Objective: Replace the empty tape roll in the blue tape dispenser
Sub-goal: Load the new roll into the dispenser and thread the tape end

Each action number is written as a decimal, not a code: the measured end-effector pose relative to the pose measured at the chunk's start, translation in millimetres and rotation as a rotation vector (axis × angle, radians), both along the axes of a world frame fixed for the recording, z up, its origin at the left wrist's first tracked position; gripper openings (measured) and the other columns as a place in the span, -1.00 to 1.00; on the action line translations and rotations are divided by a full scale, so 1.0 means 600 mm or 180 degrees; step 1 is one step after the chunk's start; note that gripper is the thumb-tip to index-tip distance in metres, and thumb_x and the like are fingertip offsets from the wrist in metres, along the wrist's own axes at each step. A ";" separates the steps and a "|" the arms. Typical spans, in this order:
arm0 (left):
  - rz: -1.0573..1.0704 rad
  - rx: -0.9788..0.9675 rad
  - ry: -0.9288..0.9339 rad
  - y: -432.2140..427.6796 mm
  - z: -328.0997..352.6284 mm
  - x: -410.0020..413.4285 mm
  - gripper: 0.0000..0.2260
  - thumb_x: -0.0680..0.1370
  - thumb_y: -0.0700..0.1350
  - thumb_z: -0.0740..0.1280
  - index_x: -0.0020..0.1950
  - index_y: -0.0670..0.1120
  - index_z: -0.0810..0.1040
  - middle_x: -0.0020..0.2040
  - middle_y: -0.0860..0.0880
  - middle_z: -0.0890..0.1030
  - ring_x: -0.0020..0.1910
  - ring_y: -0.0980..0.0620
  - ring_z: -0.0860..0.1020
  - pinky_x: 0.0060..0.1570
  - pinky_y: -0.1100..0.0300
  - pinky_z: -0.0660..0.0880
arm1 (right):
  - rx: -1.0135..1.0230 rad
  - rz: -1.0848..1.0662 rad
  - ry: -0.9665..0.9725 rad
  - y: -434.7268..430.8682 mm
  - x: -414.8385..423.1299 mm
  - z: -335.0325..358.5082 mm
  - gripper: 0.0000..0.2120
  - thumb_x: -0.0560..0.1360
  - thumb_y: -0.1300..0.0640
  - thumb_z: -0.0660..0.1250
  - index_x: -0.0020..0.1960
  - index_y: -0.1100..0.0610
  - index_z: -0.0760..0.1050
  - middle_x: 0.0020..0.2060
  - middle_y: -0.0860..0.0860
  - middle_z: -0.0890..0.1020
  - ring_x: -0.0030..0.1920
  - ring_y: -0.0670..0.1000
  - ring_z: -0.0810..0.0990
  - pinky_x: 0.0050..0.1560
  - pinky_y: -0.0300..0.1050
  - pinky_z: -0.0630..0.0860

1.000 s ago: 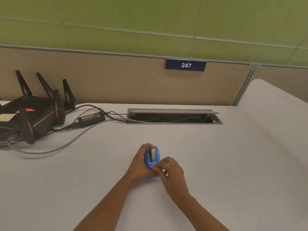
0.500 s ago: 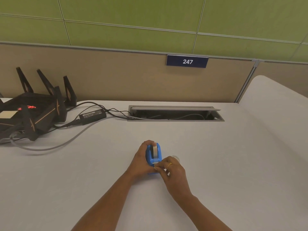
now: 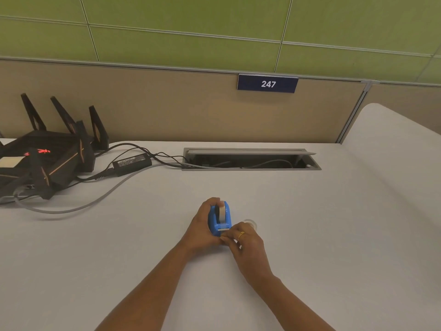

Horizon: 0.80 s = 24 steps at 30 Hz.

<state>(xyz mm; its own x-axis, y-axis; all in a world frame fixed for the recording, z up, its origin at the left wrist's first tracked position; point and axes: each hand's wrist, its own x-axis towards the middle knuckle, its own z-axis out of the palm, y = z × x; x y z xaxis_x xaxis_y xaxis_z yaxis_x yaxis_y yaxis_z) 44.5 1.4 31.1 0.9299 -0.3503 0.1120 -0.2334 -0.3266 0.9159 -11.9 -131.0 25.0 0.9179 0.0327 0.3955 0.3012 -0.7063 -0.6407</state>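
The blue tape dispenser (image 3: 220, 223) stands on the white desk (image 3: 310, 235) in the middle of the view, with a roll of tape (image 3: 222, 213) seated in it. My left hand (image 3: 202, 228) wraps around the dispenser's left side and back. My right hand (image 3: 243, 242) pinches at the dispenser's front end by the cutter, thumb and forefinger together, apparently on the tape's end. A small clear round thing (image 3: 250, 223), possibly the empty roll, lies just behind my right hand, partly hidden.
A black router with upright antennas (image 3: 47, 154) sits at the far left with a power brick (image 3: 131, 162) and cables trailing across the desk. An open cable hatch (image 3: 250, 160) is sunk into the desk behind the dispenser. A partition with plate 247 (image 3: 267, 83) stands behind.
Both hands stay on the dispenser. My right fingers have slid slightly lower at its front end. The view has shifted a little, and the clear round thing now shows behind my right hand.
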 end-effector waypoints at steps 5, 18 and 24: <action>0.0034 -0.0177 0.0202 -0.002 0.002 -0.008 -0.27 0.40 -0.36 0.38 0.43 -0.20 0.01 0.45 -0.11 0.17 0.44 -0.04 0.20 0.37 0.22 0.16 | -0.0070 0.0025 -0.0123 0.001 -0.002 -0.007 -0.90 0.42 0.26 0.39 -0.08 0.22 0.64 -0.19 0.15 0.65 -0.16 -0.03 0.57 0.03 -0.46 0.30; -0.0033 -0.0084 0.0238 0.012 -0.007 -0.007 -0.15 0.25 -0.24 0.55 0.41 -0.07 0.15 0.44 0.00 0.25 0.40 0.04 0.28 0.42 0.04 0.26 | -0.0242 0.0244 -0.0366 -0.006 -0.003 -0.013 -0.87 0.32 0.32 0.46 -0.13 0.23 0.65 -0.27 0.13 0.66 -0.27 0.06 0.65 -0.20 -0.22 0.55; -0.0123 -0.0028 0.0197 0.014 -0.007 -0.006 -0.14 0.25 -0.24 0.55 0.41 -0.05 0.14 0.38 0.10 0.25 0.39 0.03 0.29 0.41 0.02 0.28 | -0.0531 0.0315 -0.0470 -0.013 0.001 -0.016 -0.84 0.28 0.31 0.50 -0.15 0.19 0.65 -0.28 0.08 0.66 -0.29 0.03 0.64 -0.26 -0.25 0.56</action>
<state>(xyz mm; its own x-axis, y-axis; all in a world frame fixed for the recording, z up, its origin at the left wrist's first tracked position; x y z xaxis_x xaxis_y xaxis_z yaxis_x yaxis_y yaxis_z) 40.9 10.0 27.0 0.9209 -0.3854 0.0581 -0.1886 -0.3102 0.9318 -11.2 -138.8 15.1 0.8396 0.1957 0.5067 0.4559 -0.7609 -0.4616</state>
